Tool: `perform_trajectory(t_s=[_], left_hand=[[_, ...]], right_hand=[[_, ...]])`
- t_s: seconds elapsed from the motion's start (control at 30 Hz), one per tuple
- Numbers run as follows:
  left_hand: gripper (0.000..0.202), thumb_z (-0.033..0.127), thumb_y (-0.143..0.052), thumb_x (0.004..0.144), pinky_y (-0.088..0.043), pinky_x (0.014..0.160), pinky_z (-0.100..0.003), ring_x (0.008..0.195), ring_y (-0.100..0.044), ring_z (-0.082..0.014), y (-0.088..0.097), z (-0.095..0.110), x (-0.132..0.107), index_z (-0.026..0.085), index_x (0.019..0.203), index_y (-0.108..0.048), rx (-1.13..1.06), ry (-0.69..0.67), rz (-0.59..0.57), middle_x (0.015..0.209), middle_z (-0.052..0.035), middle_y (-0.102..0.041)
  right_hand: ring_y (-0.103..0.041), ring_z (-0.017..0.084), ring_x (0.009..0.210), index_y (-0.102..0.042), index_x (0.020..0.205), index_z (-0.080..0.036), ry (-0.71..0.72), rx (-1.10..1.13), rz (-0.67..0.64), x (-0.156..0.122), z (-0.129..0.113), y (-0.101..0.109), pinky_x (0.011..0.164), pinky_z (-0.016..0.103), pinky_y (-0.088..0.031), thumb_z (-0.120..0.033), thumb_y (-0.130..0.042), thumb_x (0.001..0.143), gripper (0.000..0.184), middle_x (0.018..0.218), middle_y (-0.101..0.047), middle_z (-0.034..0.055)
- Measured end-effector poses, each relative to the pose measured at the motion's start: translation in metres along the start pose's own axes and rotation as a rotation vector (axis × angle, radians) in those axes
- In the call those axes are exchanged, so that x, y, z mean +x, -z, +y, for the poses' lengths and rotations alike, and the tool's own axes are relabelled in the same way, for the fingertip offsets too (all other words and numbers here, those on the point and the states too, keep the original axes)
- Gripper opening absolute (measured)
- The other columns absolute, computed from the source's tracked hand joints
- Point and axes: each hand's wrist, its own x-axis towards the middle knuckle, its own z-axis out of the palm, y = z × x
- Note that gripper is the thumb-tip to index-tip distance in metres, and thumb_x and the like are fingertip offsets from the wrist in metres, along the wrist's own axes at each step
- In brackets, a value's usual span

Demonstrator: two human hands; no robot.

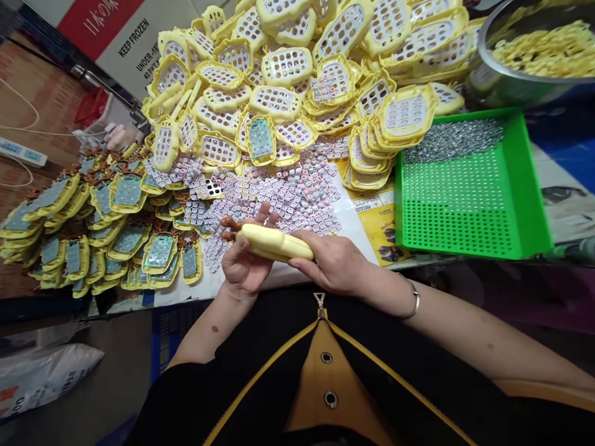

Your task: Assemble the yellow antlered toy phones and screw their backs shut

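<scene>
Both hands hold one yellow plastic toy-phone shell [274, 243] with a brown end, just above the table's front edge. My left hand [244, 260] cups it from below with fingers curled round it. My right hand [332, 263] grips its right end, fingers closed. Right behind the hands lies a spread of small pale keypad sheets [288, 192].
A big heap of empty yellow shells [288, 68] fills the back. Fitted shells with grey inserts [106, 229] pile up at the left. A green perforated tray [469, 192] holding small metal parts stands at the right, a steel bowl [525, 68] of yellow bits behind it.
</scene>
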Motion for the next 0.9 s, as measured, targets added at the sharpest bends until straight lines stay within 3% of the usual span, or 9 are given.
perform_trajectory(t_s=[0.17, 0.27, 0.33, 0.43, 0.53, 0.7, 0.8, 0.9], left_hand=[[0.028, 0.052, -0.075, 0.074, -0.046, 0.109, -0.050, 0.141, -0.046, -0.0312, -0.003, -0.004, 0.002, 0.032, 0.093, -0.071, -0.056, 0.051, 0.001, 0.144, 0.0050, -0.057], [0.026, 0.044, -0.080, 0.070, -0.046, 0.109, -0.045, 0.139, -0.049, -0.0282, -0.005, -0.006, 0.001, 0.033, 0.092, -0.071, -0.118, 0.070, 0.018, 0.139, 0.0060, -0.061], [0.037, 0.039, -0.084, 0.064, -0.046, 0.110, -0.043, 0.140, -0.047, -0.0290, -0.007, -0.008, 0.000, 0.031, 0.098, -0.071, -0.112, 0.120, 0.018, 0.143, 0.0033, -0.058], [0.048, 0.037, -0.087, 0.058, -0.045, 0.111, -0.042, 0.141, -0.044, -0.0324, -0.014, -0.008, -0.001, 0.025, 0.102, -0.071, -0.063, 0.193, 0.000, 0.150, -0.0033, -0.052], [0.041, 0.036, -0.089, 0.058, -0.047, 0.109, -0.039, 0.135, -0.051, -0.0317, -0.025, -0.006, 0.001, 0.021, 0.091, -0.071, -0.047, 0.157, -0.006, 0.144, -0.0053, -0.058], [0.046, 0.046, -0.088, 0.066, -0.053, 0.098, -0.036, 0.108, -0.068, -0.0229, -0.041, -0.011, -0.001, 0.020, 0.099, -0.070, -0.029, 0.061, 0.011, 0.110, -0.0057, -0.074], [0.047, 0.053, -0.085, 0.066, -0.055, 0.085, -0.030, 0.087, -0.071, -0.0177, -0.037, -0.018, -0.004, 0.020, 0.097, -0.070, 0.061, -0.010, 0.032, 0.090, -0.0024, -0.076], [0.045, 0.053, -0.082, 0.069, -0.055, 0.078, -0.030, 0.081, -0.070, -0.0178, -0.027, -0.020, -0.008, 0.018, 0.096, -0.073, 0.313, -0.106, 0.024, 0.088, -0.0035, -0.075]], right_hand=[[-0.060, 0.019, 0.045, -0.066, 0.093, -0.013, 0.035, -0.152, 0.021, -0.004, -0.001, -0.001, 0.044, 0.032, -0.033, -0.050, -0.025, 0.103, 0.057, 0.060, -0.070, 0.0080], [-0.066, 0.019, 0.054, -0.063, 0.114, -0.011, -0.016, -0.078, -0.064, 0.001, -0.004, 0.005, 0.048, 0.029, -0.036, -0.053, -0.027, 0.103, 0.057, 0.072, -0.075, 0.0084], [-0.068, 0.019, 0.059, -0.055, 0.129, -0.011, -0.047, -0.047, -0.144, 0.002, -0.006, 0.008, 0.050, 0.028, -0.037, -0.057, -0.029, 0.102, 0.059, 0.084, -0.078, 0.0098], [-0.061, 0.018, 0.049, -0.063, 0.110, -0.010, -0.126, -0.129, -0.204, 0.000, -0.009, 0.007, 0.046, 0.029, -0.028, -0.058, -0.025, 0.101, 0.063, 0.073, -0.074, 0.0116], [-0.059, 0.018, 0.047, -0.064, 0.093, -0.012, -0.176, -0.120, -0.130, -0.006, -0.009, 0.001, 0.045, 0.030, -0.031, -0.060, -0.019, 0.100, 0.067, 0.063, -0.069, 0.0115], [-0.069, 0.021, 0.065, -0.053, 0.119, -0.018, -0.288, 0.229, 0.125, -0.020, 0.000, -0.011, 0.054, 0.030, -0.049, -0.062, -0.022, 0.100, 0.057, 0.086, -0.074, 0.0102], [-0.066, 0.020, 0.062, -0.052, 0.119, -0.020, -0.322, 0.361, 0.113, -0.028, 0.010, -0.017, 0.053, 0.031, -0.051, -0.060, -0.031, 0.099, 0.049, 0.082, -0.071, 0.0069], [-0.068, 0.020, 0.074, -0.049, 0.130, -0.022, -0.255, 0.417, 0.174, -0.031, 0.017, -0.011, 0.064, 0.034, -0.057, -0.055, -0.045, 0.097, 0.046, 0.099, -0.070, 0.0092]])
